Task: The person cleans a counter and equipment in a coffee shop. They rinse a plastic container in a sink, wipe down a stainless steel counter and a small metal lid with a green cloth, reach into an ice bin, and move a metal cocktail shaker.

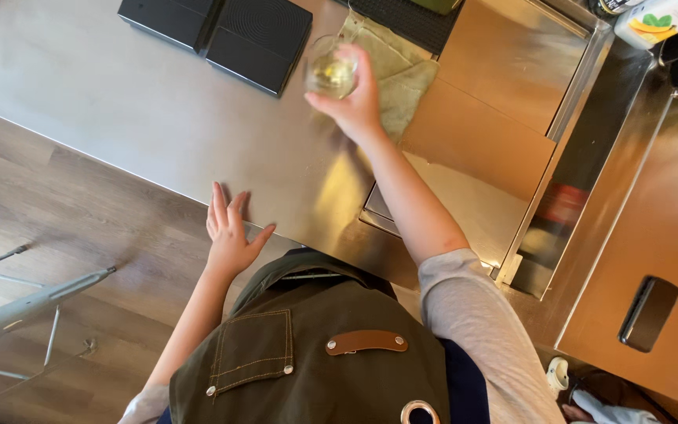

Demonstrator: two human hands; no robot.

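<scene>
Right hand is up over the counter, fingers wrapped around a clear glass with pale yellowish liquid in it, held at the far side of the steel counter; whether its base touches the surface I cannot tell. Just behind the glass lies a folded olive-green cloth, its near corner under the wrist. To the left of the glass sit two black square mats, side by side, the nearer one's corner close to the glass. Left hand is flat and spread, fingers open, holding nothing, planted right on the counter's near edge where steel gives way to wood floor. Between the two hands runs a broad stretch of bare steel. Right of the forearm, flat steel lids cover a recessed well, stepped one over the other, with a narrow open channel along their right edge. Past that, another steel top carries a black handle slot. Below, a dark green apron with a brown leather tab.
</scene>
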